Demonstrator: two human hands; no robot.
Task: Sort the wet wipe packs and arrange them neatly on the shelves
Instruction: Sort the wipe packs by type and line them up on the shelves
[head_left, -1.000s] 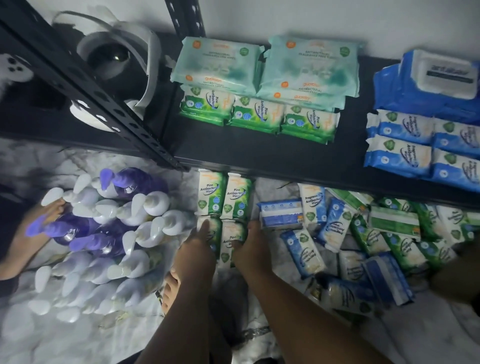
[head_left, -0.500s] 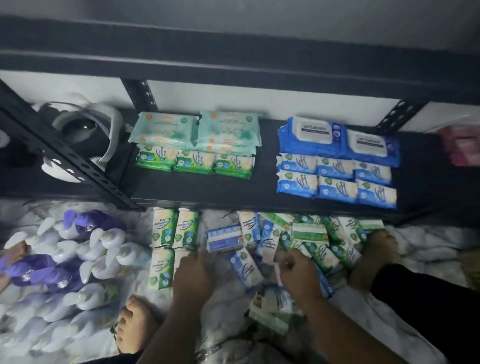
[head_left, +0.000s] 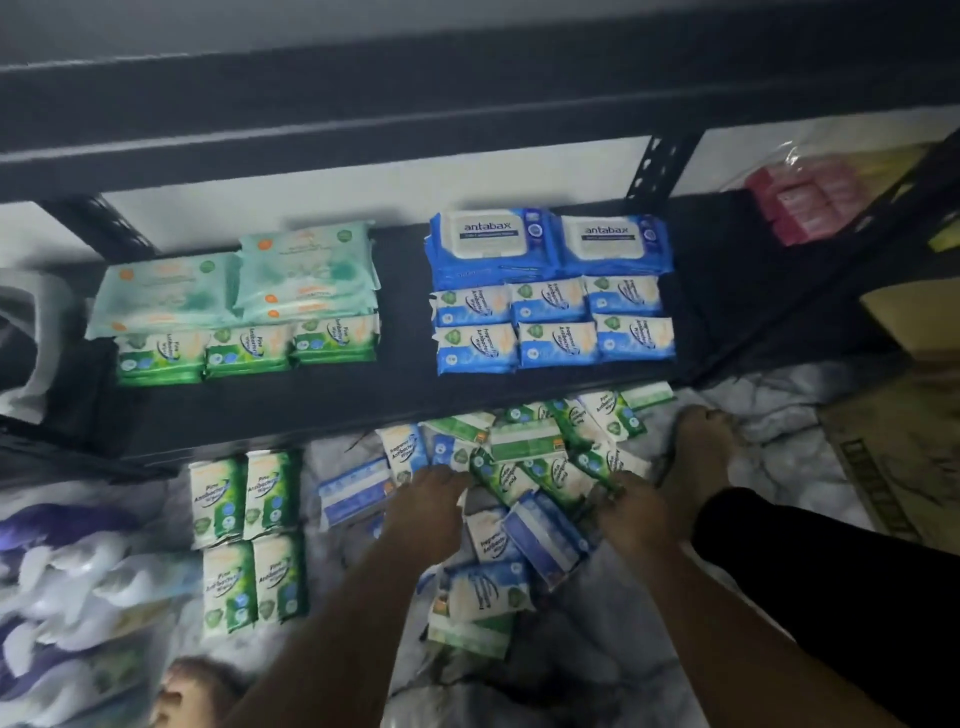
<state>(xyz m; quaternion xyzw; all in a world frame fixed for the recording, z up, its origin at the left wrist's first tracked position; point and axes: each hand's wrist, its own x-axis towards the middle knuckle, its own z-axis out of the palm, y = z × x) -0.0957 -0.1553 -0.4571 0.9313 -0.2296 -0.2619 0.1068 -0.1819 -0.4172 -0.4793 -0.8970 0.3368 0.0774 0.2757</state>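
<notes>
Bottles (head_left: 67, 587), white and purple, lying heaped on the floor (head_left: 337, 613) at far left. Above them, black shelf (head_left: 405, 400) running across the view and carrying two sorted groups.

On its left part, mint packs (head_left: 166, 293) lying flat side by side at the back. A row of three green packs (head_left: 249, 351) sitting just in front, touching them. Down on the floor near the bottles, green block (head_left: 247, 540) of four packs lying two by two, edges touching. Bare left foot (head_left: 192, 691) showing at the bottom edge.

Further right on the shelf, two big blue packs (head_left: 545, 244) with white lids lying side by side at the back. Six small blue packs (head_left: 556, 327) sitting in two rows of three just in front of those.

On the floor below that group, pile (head_left: 524, 447) of loose green and blue packs lying jumbled, tilted and overlapping. Left hand (head_left: 426, 514) resting palm down on the pile's left side, fingers pointing toward the shelf. Right hand (head_left: 631, 512) resting on the pile's right side, fingers reaching onto the packs there. Hands lying apart, several packs between them. Grip on any pack impossible to tell through the blur.

Right foot (head_left: 696, 447) standing just right of the pile. Pink packs (head_left: 805, 202) in a clear bag sitting at the shelf's right end. Cardboard box (head_left: 893, 457) lying on the floor at far right.
</notes>
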